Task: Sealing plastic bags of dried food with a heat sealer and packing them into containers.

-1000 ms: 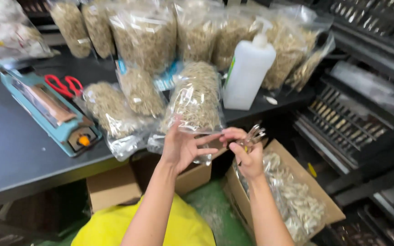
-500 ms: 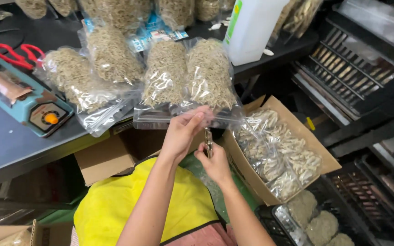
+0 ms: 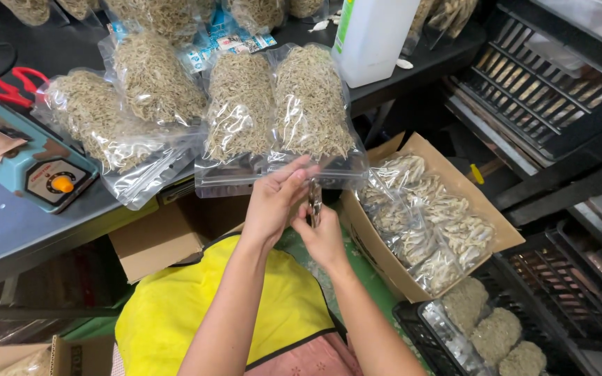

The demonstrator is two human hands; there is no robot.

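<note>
**Bag at table edge, both hands on its open end**

Bag [image 3: 313, 104]: clear pouch packed with thin pale dried pieces, lying on the dark table [image 3: 8, 223], filled end away from the person, empty flat end hanging over the near edge.

Left hand [image 3: 273, 205]: fingers curled, fingertips [image 3: 301, 169] pinching the bag's clear lower edge. Closed on the plastic.

Right hand [image 3: 325, 237]: just below and touching the left, closed around a small shiny metal tool [image 3: 313, 202] that stands upright between the two hands, tip at the bag's edge. Can't tell what kind of tool.

Around it:
- Second bag [image 3: 238, 115] touching the first on its left, same fill; more bags [image 3: 155, 76] further left and behind.
- Heat sealer [image 3: 26, 163], teal with an orange knob, at left on the table; red scissors [image 3: 5, 80] behind it.
- White bottle [image 3: 371, 35] just behind the bag.
- Open box [image 3: 447, 174] right of the hands, below table level, holding clear packs of larger pale pieces.
- Black crate [image 3: 426, 327] at bottom right with round pale bundles inside.
- Yellow apron [image 3: 203, 313] under the forearms.
</note>
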